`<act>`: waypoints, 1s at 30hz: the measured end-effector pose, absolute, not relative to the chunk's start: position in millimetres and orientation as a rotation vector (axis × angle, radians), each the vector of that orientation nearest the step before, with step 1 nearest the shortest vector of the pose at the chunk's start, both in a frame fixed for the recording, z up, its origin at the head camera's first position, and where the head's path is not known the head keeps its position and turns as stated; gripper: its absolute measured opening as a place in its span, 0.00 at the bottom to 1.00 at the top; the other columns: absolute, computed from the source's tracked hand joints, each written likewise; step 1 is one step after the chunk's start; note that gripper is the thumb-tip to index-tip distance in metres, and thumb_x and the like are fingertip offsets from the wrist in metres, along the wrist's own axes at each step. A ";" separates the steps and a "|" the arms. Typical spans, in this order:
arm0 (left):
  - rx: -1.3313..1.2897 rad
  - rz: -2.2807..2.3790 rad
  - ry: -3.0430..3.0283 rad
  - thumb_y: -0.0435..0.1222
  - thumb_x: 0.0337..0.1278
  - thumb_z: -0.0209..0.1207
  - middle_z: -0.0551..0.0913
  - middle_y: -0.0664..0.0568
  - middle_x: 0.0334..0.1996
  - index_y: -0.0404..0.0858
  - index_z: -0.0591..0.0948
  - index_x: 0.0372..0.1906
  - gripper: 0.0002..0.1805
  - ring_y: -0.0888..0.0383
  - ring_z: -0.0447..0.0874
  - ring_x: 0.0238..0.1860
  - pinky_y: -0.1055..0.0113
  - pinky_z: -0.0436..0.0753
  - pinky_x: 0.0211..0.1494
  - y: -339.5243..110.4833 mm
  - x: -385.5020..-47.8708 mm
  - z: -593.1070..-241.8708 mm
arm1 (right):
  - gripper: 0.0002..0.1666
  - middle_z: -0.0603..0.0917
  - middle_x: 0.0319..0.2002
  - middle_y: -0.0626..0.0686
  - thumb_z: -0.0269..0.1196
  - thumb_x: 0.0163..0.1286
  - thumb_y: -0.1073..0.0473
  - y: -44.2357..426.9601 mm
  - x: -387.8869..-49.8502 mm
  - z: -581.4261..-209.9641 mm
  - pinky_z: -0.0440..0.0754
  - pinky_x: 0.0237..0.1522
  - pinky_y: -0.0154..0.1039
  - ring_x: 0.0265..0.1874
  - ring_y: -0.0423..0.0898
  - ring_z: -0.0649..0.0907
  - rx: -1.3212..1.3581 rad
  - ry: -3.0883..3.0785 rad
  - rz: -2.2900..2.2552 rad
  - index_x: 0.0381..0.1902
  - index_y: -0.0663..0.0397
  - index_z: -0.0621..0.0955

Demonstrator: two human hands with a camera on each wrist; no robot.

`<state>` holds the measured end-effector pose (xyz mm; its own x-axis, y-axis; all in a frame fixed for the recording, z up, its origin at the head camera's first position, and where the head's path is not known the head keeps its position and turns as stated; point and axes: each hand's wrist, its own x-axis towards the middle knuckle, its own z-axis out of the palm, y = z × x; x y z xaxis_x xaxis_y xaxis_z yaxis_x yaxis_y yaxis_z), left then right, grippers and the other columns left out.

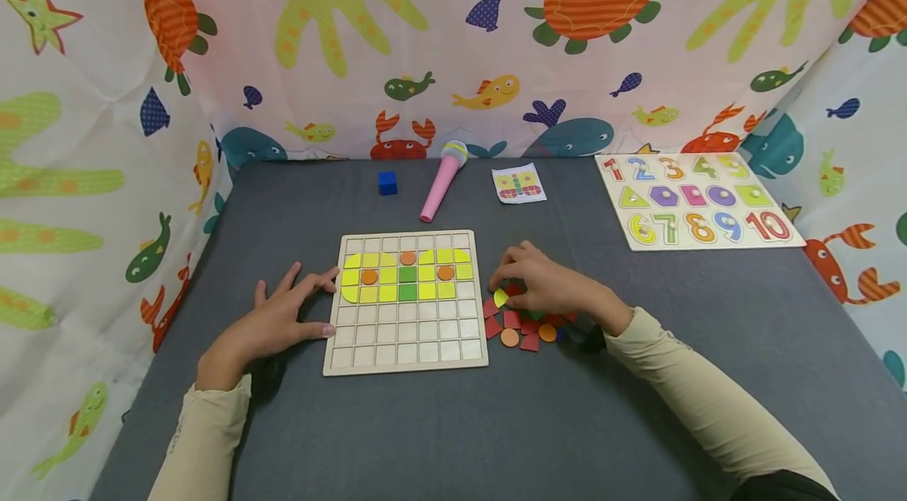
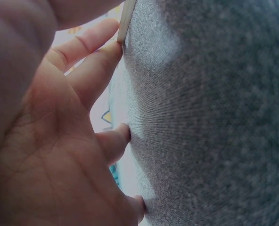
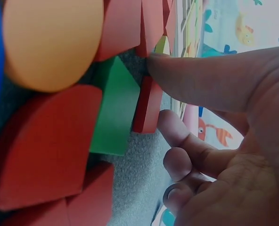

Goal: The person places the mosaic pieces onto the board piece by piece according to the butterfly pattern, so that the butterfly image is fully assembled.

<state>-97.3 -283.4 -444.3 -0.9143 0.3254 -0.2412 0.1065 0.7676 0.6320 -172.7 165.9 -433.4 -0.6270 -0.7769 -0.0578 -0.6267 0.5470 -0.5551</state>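
The wooden grid board (image 1: 404, 358) lies on the grey table, its upper rows partly filled with yellow, green and orange tiles. My left hand (image 1: 279, 320) has its fingers spread; thumb and a finger touch the board's left edge. In the left wrist view, fingertips (image 2: 116, 35) meet that edge while others rest on the cloth. My right hand (image 1: 542, 284) is at the loose tiles right of the board, pinching a yellow rounded tile (image 1: 500, 298) between thumb and index finger. In the right wrist view, the thumb mostly hides that yellow tile (image 3: 163, 44); a red tile (image 3: 148, 106) lies below it.
Red tiles (image 1: 492, 327), orange discs (image 1: 509, 338) and a green tile (image 3: 115, 110) are loosely piled beside the board. Behind it are a blue cube (image 1: 387, 183), a pink toy microphone (image 1: 442, 182) and a butterfly pattern card (image 1: 520, 184). A number puzzle (image 1: 701, 202) lies at the back right.
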 end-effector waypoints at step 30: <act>0.334 0.910 2.623 0.47 0.63 0.76 0.55 0.42 0.86 0.43 0.73 0.64 0.32 0.26 0.28 0.83 0.21 0.19 0.69 -283.4 -97.4 -444.0 | 0.04 0.86 0.43 0.51 0.65 0.80 0.66 157.5 -177.6 -426.7 0.83 0.46 0.46 0.40 0.47 0.83 -1.002 2.422 -1.116 0.48 0.53 0.81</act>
<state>-97.4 -283.4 -444.0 -0.9132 0.3275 -0.2425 0.1070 0.7669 0.6328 -177.6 157.5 -426.7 -0.7152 -0.6985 0.0240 -0.4721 0.4575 -0.7535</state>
